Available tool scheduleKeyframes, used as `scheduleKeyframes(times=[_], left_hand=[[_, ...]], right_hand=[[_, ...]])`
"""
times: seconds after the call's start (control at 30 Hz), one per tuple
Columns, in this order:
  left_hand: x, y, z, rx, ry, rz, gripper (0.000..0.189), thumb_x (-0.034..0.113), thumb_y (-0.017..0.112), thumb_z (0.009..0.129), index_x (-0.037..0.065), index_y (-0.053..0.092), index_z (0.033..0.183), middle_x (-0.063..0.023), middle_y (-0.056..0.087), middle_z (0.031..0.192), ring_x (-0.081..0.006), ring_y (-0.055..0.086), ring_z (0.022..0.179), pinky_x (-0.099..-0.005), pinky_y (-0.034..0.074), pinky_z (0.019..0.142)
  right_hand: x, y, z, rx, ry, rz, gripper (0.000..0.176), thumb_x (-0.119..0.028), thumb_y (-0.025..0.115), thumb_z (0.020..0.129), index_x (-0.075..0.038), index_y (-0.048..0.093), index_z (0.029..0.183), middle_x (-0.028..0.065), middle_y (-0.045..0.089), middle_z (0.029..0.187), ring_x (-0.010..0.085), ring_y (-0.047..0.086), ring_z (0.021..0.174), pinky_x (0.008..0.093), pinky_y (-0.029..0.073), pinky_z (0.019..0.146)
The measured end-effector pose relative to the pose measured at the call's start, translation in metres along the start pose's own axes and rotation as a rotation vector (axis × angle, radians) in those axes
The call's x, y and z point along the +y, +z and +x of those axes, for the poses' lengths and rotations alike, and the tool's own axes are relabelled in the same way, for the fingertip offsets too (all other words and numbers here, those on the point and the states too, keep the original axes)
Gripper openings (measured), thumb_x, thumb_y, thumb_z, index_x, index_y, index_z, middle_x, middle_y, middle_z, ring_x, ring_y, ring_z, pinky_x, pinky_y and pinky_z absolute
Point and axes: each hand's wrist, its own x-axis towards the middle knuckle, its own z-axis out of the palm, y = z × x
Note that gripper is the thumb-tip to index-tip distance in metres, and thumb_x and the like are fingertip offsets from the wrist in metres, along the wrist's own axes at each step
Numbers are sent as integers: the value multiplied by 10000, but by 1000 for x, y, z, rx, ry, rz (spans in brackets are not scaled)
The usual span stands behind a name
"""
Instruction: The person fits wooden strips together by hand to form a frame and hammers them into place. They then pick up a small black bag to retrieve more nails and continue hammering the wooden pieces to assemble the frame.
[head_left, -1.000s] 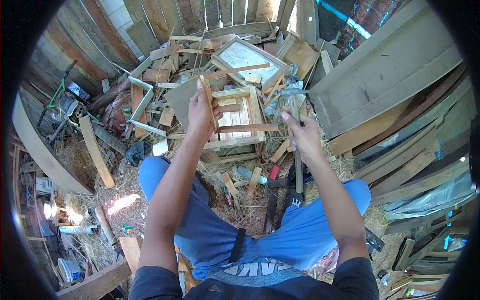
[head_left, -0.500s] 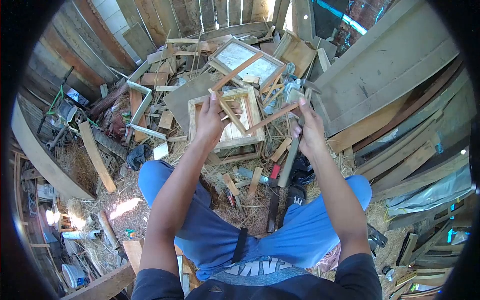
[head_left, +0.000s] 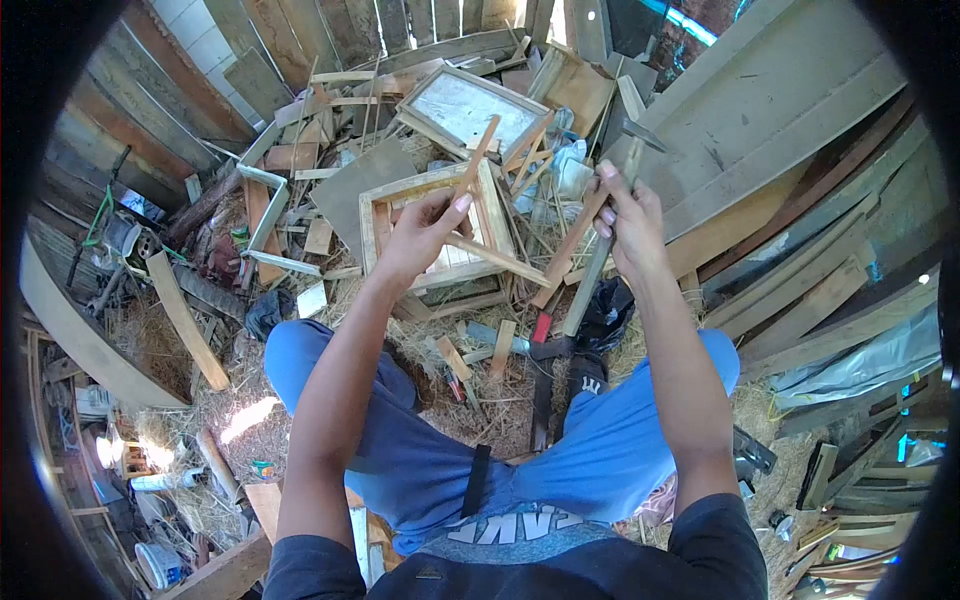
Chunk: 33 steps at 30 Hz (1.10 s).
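Observation:
My left hand [head_left: 425, 238] is closed around thin wooden strips. One strip [head_left: 483, 152] points up and away from it, another [head_left: 505, 262] slants down to the right. Its lower end meets a third strip [head_left: 568, 245], whose upper end is in my right hand [head_left: 632, 215]. The strips look joined at the corners. Within my right hand there is also a hammer [head_left: 640, 136], head up, its long handle [head_left: 588, 285] running down below the fingers. Beneath my left hand lies a square wooden frame [head_left: 500, 215], partly covered by the hand.
Behind lie a framed panel [head_left: 475, 108] and scrap wood. Between my knees are a saw-like dark blade [head_left: 541, 410], short offcuts [head_left: 502, 350] and straw. A white angled frame [head_left: 265, 225] lies left; large boards [head_left: 760, 130] lean on the right.
The joined strips have turned, their lower corner shifting right and slightly down. My right hand has moved a little right and up with the hammer. The view has shifted slightly.

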Motion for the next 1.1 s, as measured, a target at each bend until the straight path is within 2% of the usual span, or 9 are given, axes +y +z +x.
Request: scheduleKeyframes(times=[0.1, 0.13, 0.23, 0.37, 0.57, 0.73, 0.9, 0.97, 1.1], left_hand=[[-7, 13, -5, 51, -22, -260, 429, 414, 462, 1101, 28, 621, 1198, -37, 611, 778, -157, 632, 759, -299, 514, 714], [-5, 17, -6, 114, -19, -330, 406, 414, 456, 1103, 42, 615, 1072, -20, 569, 745, -151, 620, 715, -293, 502, 700], [-7, 15, -6, 169, -20, -415, 390, 378, 502, 1093, 7, 598, 1020, -17, 536, 722, -136, 577, 639, -294, 479, 618], [-16, 16, -5, 237, -48, -526, 385, 382, 510, 1089, 15, 601, 1017, 1, 485, 709, -137, 542, 613, -292, 456, 597], [0, 20, -8, 198, -98, -767, 332, 355, 507, 1092, 41, 557, 1000, 1, 466, 722, -149, 514, 597, -321, 467, 630], [-1, 19, -5, 160, -122, -879, 397, 405, 386, 1118, 60, 524, 978, -12, 443, 701, -183, 513, 571, -345, 498, 666], [10, 20, -8, 84, -204, -861, 429, 446, 334, 1117, 99, 506, 935, 11, 385, 608, -164, 469, 563, -364, 478, 707], [11, 19, -8, 62, -218, -844, 428, 440, 318, 1121, 110, 484, 906, 13, 369, 584, -161, 453, 543, -359, 470, 694], [9, 17, -5, 57, -112, -1028, 432, 426, 279, 1132, 125, 444, 868, 6, 357, 566, -159, 408, 520, -352, 437, 659]], right_hand=[[4, 1, -2, -75, 10, -55, 255, -267, 665, 1018, -22, 598, 1044, 48, 645, 887, 44, 438, 554, 221, 369, 450], [5, 3, -3, -73, -2, -66, 249, -261, 662, 1020, -23, 596, 1050, 59, 659, 899, 44, 442, 556, 220, 373, 450], [8, 9, -5, -84, -12, -76, 263, -269, 659, 1022, -21, 610, 1094, 78, 686, 947, 41, 445, 565, 211, 376, 457], [8, 20, -13, -107, -21, -99, 306, -277, 650, 1027, -20, 617, 1188, 116, 701, 1066, 39, 445, 559, 205, 374, 454], [15, 19, -7, -122, -2, -151, 283, -240, 638, 1032, -4, 605, 1184, 86, 726, 1014, 36, 417, 484, 210, 353, 403], [17, 20, -7, -138, 22, -109, 240, -222, 625, 1037, -11, 613, 1150, 84, 733, 1021, 28, 423, 487, 206, 354, 398], [23, 17, -3, -133, 28, -66, 253, -238, 627, 1038, -15, 615, 1157, 82, 736, 1011, 31, 419, 481, 210, 357, 395], [18, 18, -5, -149, 4, -143, 328, -307, 639, 1028, -37, 588, 1208, 131, 720, 1132, 28, 413, 504, 195, 350, 413], [15, 22, -7, -92, 5, -40, 393, -340, 649, 1021, -37, 587, 1263, 76, 700, 976, 35, 405, 492, 205, 342, 407]])
